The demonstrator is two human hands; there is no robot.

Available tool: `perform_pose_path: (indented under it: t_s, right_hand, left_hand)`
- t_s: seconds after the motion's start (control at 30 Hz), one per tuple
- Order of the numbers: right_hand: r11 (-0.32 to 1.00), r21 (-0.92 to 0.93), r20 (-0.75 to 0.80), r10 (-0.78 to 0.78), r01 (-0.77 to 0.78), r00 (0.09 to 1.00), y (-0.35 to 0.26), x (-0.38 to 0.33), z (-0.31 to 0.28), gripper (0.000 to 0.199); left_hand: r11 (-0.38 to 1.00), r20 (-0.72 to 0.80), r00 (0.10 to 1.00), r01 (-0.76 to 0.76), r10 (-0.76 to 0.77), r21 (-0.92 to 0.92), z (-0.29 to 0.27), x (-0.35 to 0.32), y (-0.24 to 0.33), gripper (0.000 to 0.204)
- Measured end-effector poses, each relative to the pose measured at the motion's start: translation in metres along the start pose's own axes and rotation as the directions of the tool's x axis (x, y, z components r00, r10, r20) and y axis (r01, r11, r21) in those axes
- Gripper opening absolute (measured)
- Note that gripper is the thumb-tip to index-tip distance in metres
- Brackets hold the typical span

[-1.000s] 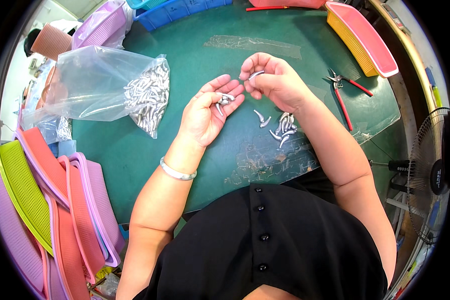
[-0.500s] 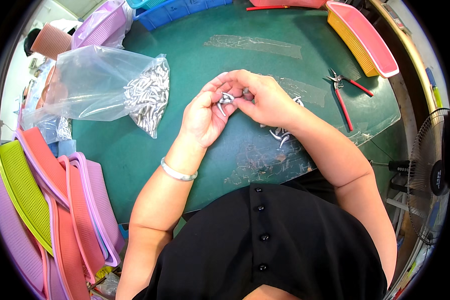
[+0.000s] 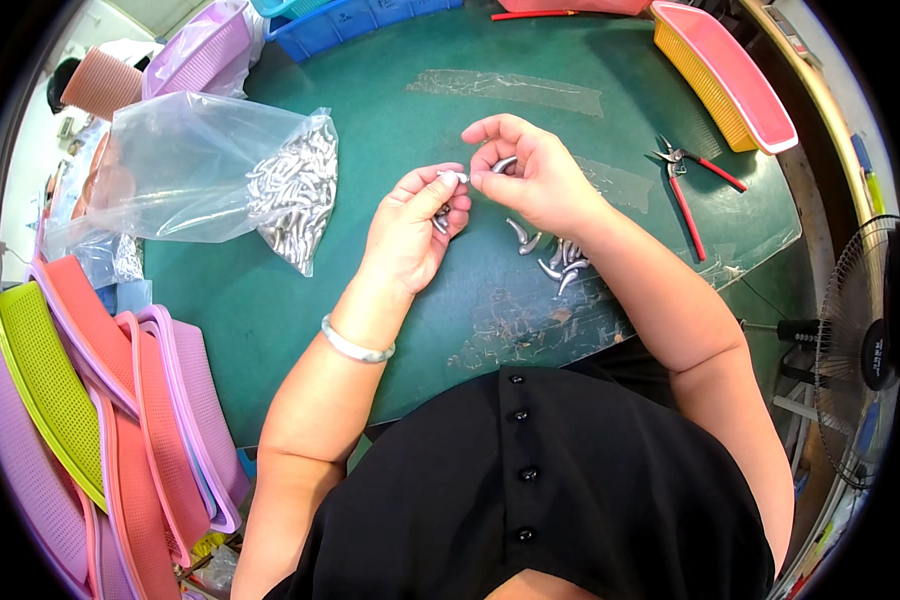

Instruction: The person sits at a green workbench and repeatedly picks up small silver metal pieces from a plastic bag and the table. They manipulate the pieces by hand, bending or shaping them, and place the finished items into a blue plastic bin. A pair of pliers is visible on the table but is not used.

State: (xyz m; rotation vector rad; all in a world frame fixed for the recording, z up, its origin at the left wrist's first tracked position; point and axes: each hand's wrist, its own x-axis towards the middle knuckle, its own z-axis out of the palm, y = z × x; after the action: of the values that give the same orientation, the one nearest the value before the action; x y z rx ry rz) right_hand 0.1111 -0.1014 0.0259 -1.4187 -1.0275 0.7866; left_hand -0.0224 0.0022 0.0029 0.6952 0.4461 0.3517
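Note:
My left hand is closed, pinching a small silvery curved metal piece between thumb and index finger. More such pieces are tucked under its curled fingers. Facing it, my right hand has thumb and index fingertips together at the end of the pinched piece. Another curved metal piece lies within the right hand's curled fingers. Below that hand, a loose pile of the same pieces rests on the green table. To the left lies a clear plastic bag with many silvery pieces at its near end.
Red-handled cutters lie open on the right. A pink-and-yellow basket stands at the far right, a blue crate at the back. Stacked plastic baskets crowd the left edge. A fan stands beyond the table's right side.
My hands have drawn apart slightly, the right one rising. A metal piece now shows between the fingertips. Left fingers have curled over the others, and more of the table pile shows.

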Motion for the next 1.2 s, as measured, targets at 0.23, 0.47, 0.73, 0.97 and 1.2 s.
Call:
perform_pose_path:
  t_s: [0.23, 0.47, 0.73, 0.97, 1.2]
  right_hand:
    - [0.996, 0.080, 0.022, 0.044, -0.046, 0.999, -0.0034, -0.0003, -0.0009, 0.032]
    - [0.991, 0.124, 0.054, 0.048, -0.055, 0.997, -0.0029, -0.0002, -0.0005, 0.033]
    - [0.992, 0.121, 0.047, 0.016, -0.022, 0.999, -0.0014, -0.0003, -0.0004, 0.035]
    - [0.997, 0.074, 0.044, -0.036, 0.033, 0.998, 0.0007, -0.0009, -0.0006, 0.038]
    - [0.988, -0.049, 0.037, -0.142, 0.143, 0.989, 0.0017, -0.0025, 0.0021, 0.040]
  left_hand:
    - [0.988, 0.050, 0.994, 0.102, -0.097, -0.118, -0.0057, 0.0019, 0.0032, 0.012]
    - [0.985, 0.035, 0.993, 0.112, -0.109, -0.130, -0.0033, 0.0013, 0.0035, 0.009]
    - [0.987, 0.042, 0.991, 0.132, -0.129, -0.090, -0.0021, 0.0001, 0.0038, 0.016]
    - [0.986, 0.004, 0.990, 0.141, -0.142, -0.086, -0.0007, -0.0007, 0.0042, 0.017]
    - [0.988, -0.040, 0.990, 0.134, -0.137, -0.079, 0.0012, -0.0020, 0.0041, 0.016]
